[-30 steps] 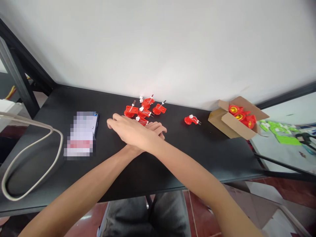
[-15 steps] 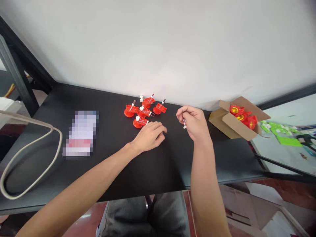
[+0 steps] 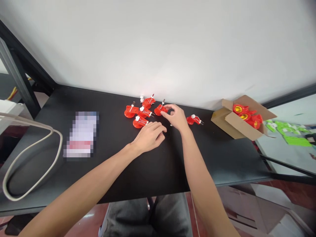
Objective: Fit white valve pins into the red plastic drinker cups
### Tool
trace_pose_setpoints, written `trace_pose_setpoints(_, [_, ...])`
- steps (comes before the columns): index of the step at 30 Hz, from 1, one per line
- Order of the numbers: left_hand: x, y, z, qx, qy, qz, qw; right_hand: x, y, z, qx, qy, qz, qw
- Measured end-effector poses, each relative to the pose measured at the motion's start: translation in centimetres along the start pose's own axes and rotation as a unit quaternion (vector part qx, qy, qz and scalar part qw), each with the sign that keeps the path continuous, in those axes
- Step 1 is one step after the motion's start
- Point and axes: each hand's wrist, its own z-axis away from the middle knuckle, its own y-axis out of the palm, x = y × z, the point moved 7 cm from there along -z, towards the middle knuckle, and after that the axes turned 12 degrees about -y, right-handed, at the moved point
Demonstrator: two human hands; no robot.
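My right hand (image 3: pixel 175 118) pinches the right end of a small red plastic part (image 3: pixel 160 110) between thumb and fingers; a thin metal strip sticks up from that part. A small white piece (image 3: pixel 171 124) shows just under this hand, and I cannot tell whether the hand holds it. My left hand (image 3: pixel 151 136) rests on the table with loosely curled fingers, thumb apart, nothing visible in them. Beside it lies a red part with white wires (image 3: pixel 140 122). Several similar red parts (image 3: pixel 131 111) cluster behind. Another red part with two prongs (image 3: pixel 194 119) sits right of my right hand.
An open cardboard box (image 3: pixel 228 123) holding red and yellow pieces stands at the right of the black table (image 3: pixel 118 184). A pixelated flat object (image 3: pixel 82 133) lies on the left, near a looped pale cable (image 3: pixel 58 154). Green pieces (image 3: pixel 295 135) lie beyond the right end.
My right hand has moved left from over the table's right part and taken hold of a red part. The pronged red part now shows where that hand was. My left hand stays put.
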Motion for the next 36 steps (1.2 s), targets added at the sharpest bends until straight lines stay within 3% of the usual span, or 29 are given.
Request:
trace_pose_setpoints(9, [-0.3, -1.2, -0.1, -0.07, -0.011, 0.043, 0.997, 2.0, -0.4, 6.2, 0.004, 0.078, -0.039, 0.996])
trace_pose_setpoints(12, [-0.4, -1.2, 0.0, -0.079, -0.009, 0.043, 0.996, 1.1, -0.5, 8.6, 0.023, 0.143, -0.123, 0.982])
trace_pose_setpoints(15, [-0.5, -0.8, 0.1, -0.079, -0.014, 0.034, 0.996, -0.8, -1.9, 10.7, -0.017, 0.195, -0.19, 0.962])
trace_pose_setpoints(20, [0.1, 0.0, 0.1, -0.049, -0.057, 0.016, 0.997, -2.0, -3.2, 12.4, -0.01, 0.177, -0.299, 0.937])
trace_pose_setpoints(26, [0.2, 0.8, 0.2, -0.016, -0.032, -0.011, 0.999, -2.4, -3.2, 11.5, -0.006, 0.157, -0.351, 0.923])
trace_pose_setpoints(36, [-0.5, 1.0, 0.4, 0.03, -0.014, 0.022, 0.999, -2.7, -1.0, 5.5, 0.032, 0.115, -0.413, 0.903])
